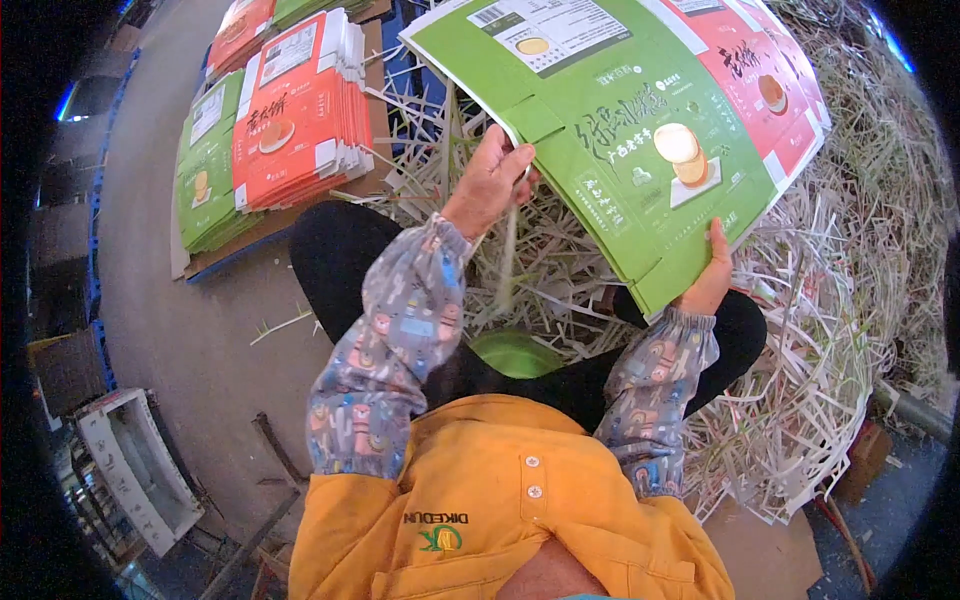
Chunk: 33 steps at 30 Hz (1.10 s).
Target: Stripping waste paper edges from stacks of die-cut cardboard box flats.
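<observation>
As the left hand (492,185) pinches a pale strip (511,235) at the left edge of the green-and-red sheet (620,140), the right hand (708,282) grips its near right edge, thumb on top; most extends beyond both hands.

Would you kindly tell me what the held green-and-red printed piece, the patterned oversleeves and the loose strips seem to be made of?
Printed piece: probably thin card, smooth, perhaps faintly glossy, with crisp cuts and a white edge.
Oversleeves: likely thin fabric, fairly matte, wrinkled with gathered cuffs.
Loose strips: apparently paper or card, curling and tangled.
</observation>
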### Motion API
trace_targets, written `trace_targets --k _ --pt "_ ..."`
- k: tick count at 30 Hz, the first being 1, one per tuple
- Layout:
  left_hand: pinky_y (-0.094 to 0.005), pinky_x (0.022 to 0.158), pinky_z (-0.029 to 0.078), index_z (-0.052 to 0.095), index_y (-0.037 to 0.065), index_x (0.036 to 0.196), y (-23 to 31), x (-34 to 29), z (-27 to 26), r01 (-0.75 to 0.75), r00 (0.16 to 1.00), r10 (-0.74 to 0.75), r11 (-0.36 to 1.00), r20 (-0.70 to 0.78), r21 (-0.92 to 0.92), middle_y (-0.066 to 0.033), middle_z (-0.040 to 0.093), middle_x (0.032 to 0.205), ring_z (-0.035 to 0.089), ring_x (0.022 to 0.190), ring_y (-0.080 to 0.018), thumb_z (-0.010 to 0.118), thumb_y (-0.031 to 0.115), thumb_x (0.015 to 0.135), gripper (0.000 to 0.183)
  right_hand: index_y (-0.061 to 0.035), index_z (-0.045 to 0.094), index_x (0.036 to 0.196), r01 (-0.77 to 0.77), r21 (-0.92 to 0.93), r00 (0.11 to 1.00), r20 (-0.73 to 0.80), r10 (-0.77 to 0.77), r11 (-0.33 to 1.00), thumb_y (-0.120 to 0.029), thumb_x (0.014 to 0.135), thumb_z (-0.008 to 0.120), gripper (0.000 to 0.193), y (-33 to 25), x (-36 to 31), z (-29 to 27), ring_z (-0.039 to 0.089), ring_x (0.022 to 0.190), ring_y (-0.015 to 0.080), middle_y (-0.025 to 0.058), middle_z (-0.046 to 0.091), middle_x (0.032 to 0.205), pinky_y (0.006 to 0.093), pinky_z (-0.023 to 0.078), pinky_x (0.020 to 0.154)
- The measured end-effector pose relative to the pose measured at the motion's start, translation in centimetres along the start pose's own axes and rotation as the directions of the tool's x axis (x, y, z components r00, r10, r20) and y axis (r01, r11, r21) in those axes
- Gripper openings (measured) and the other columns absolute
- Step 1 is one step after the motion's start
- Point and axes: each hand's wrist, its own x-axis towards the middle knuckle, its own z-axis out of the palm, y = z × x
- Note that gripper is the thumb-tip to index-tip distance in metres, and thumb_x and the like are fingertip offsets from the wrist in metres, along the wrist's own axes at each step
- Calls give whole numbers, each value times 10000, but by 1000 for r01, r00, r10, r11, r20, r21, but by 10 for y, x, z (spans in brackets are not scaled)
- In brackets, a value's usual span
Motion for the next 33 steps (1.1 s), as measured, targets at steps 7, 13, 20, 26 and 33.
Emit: trace_targets --k 7,13,20,26,33 --pt "-205 451 346 427 51 1023 4 9 -38 -229 965 150 879 213 418 10 450 756 426 601 -46 438 194 869 211 10 452 1122 -45 44 998 51 42 998 -188 832 522 359 -9 -3 3 549 928 218 103 541 1060 331 459 792" --pt "-339 614 430 459 21 888 11 -17 -137 477 864 -419 858 -278 191 -71 535 777 520 653 -215 492 325 815 314 -2 460 1114 -90 8 993 77 89 996 -212 837 517 353 -21 0 0 555 920 227 100 553 1049 350 451 810" --pt "-366 907 347 358 -55 1189 5 -17 -140 87 991 43 498 -125 863 -208 457 1160 437 1103 -274 649 438 689 761 -5 470 1109 -93 -64 990 101 99 994 -229 846 501 347 -25 2 -10 556 923 234 106 554 1062 353 447 814" --pt "-345 944 305 321 -87 1196 25 48 -113 -195 872 290 945 -395 263 -183 405 1210 414 1095 -262 666 396 705 770 9 446 1131 -45 -72 982 180 57 996 -236 849 497 377 -20 0 -11 545 930 232 109 539 1075 348 438 820" --pt "-263 655 440 500 0 943 8 62 -105 -216 939 174 970 -296 -115 -51 562 770 536 677 -132 537 195 839 224 9 433 1150 -53 -92 995 84 61 994 -241 850 496 396 -18 -2 -9 533 951 231 112 529 1090 349 423 840"
